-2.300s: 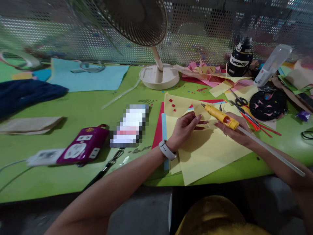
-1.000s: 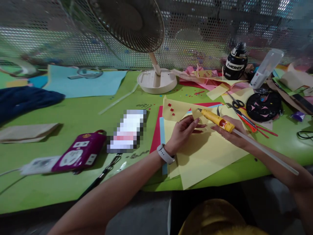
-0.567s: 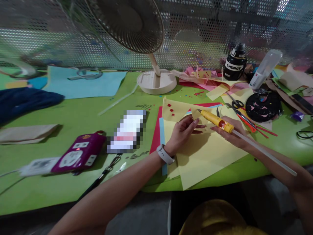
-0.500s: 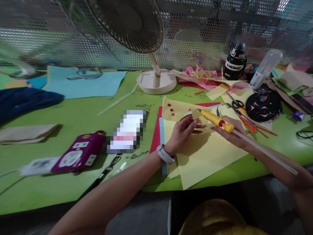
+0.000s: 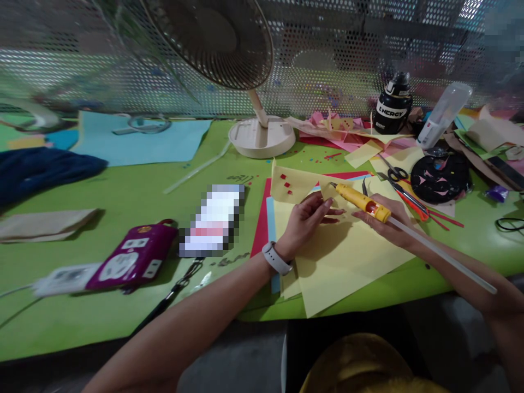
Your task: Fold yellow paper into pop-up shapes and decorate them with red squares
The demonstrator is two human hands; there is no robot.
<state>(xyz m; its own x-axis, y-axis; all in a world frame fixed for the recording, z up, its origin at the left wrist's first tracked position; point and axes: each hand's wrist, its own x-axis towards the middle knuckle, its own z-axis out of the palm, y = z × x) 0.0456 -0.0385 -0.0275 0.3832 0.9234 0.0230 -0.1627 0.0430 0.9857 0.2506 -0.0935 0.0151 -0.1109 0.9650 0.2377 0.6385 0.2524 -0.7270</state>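
Head | right hand point(image 5: 391, 230) grips yellow glue gun point(image 5: 355, 198) | nozzle point(image 5: 333, 186) near left hand point(image 5: 305, 222), whose hold is unclear

My right fingers point(image 5: 370, 220) hold the yellow glue gun point(image 5: 355, 197) at a slant, its dark nozzle point(image 5: 333, 185) aimed toward the far left corner of the bench point(image 5: 135, 196). A long, translucent glue stick point(image 5: 444, 254) runs out of the back, toward the near edge. Beneath, a pale yellow sheet point(image 5: 347, 278) lies skewed, one corner close to that edge; farther back, another yellow piece point(image 5: 303, 183) bears three small red squares point(image 5: 287, 184).
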